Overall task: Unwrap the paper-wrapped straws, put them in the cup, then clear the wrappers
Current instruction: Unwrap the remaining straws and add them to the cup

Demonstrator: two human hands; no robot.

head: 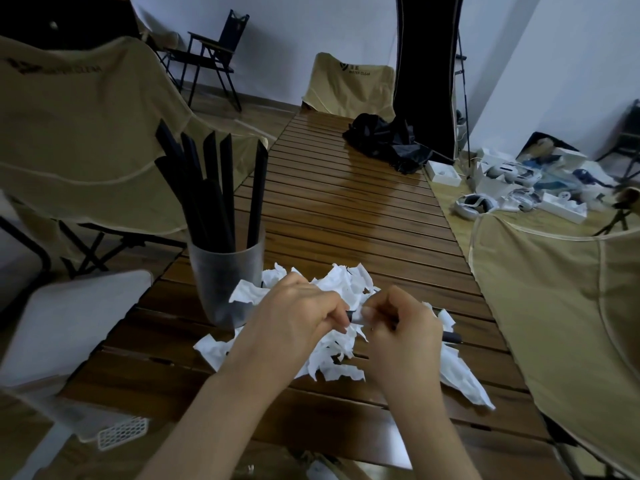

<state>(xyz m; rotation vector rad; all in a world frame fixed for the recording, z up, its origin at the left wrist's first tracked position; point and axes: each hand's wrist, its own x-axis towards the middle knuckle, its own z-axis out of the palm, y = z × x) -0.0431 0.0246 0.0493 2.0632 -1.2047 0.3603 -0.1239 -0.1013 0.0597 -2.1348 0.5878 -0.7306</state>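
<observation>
A frosted plastic cup [225, 285] stands on the slatted wooden table [346, 209] and holds several black straws [214, 188]. Torn white paper wrappers [346, 282] lie in a heap right of the cup. My left hand [298, 317] and my right hand [405, 327] meet over the heap. Both pinch one straw, still partly in its white wrapper [360, 315]; its black end [452, 337] sticks out past my right hand. A longer piece of wrapper [464, 379] lies to the right.
A beige folding chair [86, 133] stands left of the table, another [349, 84] at its far end, a third [561, 306] on the right. A crumpled black bag [384, 136] lies far on the table. White boxes and headsets [512, 188] are on the floor. A white bin lid [69, 327] sits near left.
</observation>
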